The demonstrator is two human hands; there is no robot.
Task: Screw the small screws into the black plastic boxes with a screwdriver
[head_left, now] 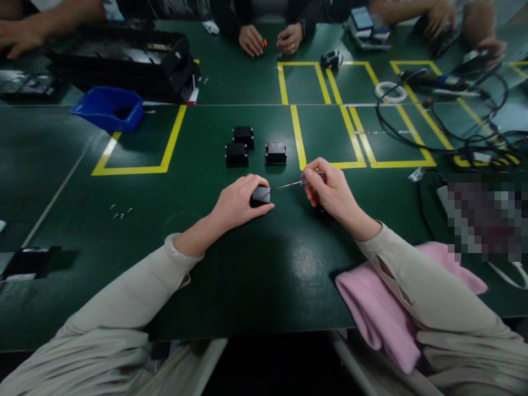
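My left hand (239,201) is closed around a small black box-shaped part (261,195), holding it on the green table. In my right hand (325,184) is a screwdriver (303,181) with a clear handle. Its thin metal shaft points left, and the tip meets the right side of the held part. Just beyond my hands are three similar black parts: one at the back (243,135), one at the front left (236,154) and one at the right (275,153). Several small screws (121,215) lie on the table left of my left hand.
A blue bin (109,108) stands at the left before stacked black trays (136,60). A pink cloth (383,297) lies under my right forearm. Cables (445,143) tangle at the right. Yellow tape (299,137) marks the table. Across it, a co-worker's hands (252,41) rest.
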